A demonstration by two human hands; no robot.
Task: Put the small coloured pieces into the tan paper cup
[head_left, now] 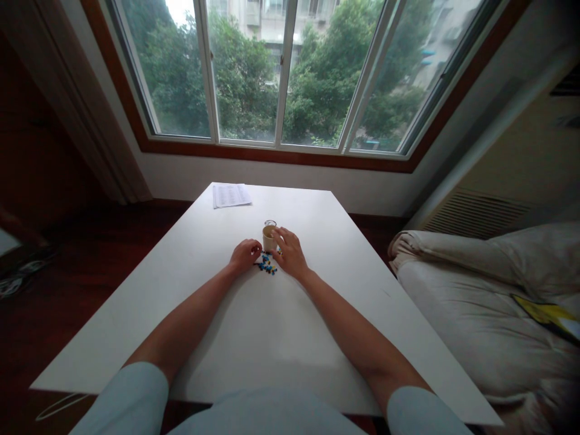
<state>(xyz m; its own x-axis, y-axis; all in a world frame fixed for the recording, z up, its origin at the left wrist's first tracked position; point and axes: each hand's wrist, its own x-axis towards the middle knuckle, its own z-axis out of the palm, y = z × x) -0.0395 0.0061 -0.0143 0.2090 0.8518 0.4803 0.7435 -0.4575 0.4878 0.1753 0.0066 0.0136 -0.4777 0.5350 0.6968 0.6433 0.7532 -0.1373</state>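
Observation:
A small beige cup (pixel 268 243) stands upright near the middle of the white table (pixel 272 338). My right hand (pixel 292 252) is at its right side, with the fingertips at the rim and the thumb lower down by the cup's wall. A loose pile of tiny blue, yellow and black pieces (pixel 266 264) lies in front of the cup; their exact kind is too small to tell. Left of the pile rests my left hand (pixel 246 254), fingers curled in and pressed together. Whatever they may hold is hidden. Just behind the cup shows a thin dark ring (pixel 270 223).
Printed sheets of paper (pixel 231 195) lie at the table's far left corner. A window (pixel 281 78) fills the wall beyond. To the right is a pale sofa (pixel 453 290) with a yellow and black item (pixel 546 314) on it. A curtain (pixel 90 109) hangs at the left.

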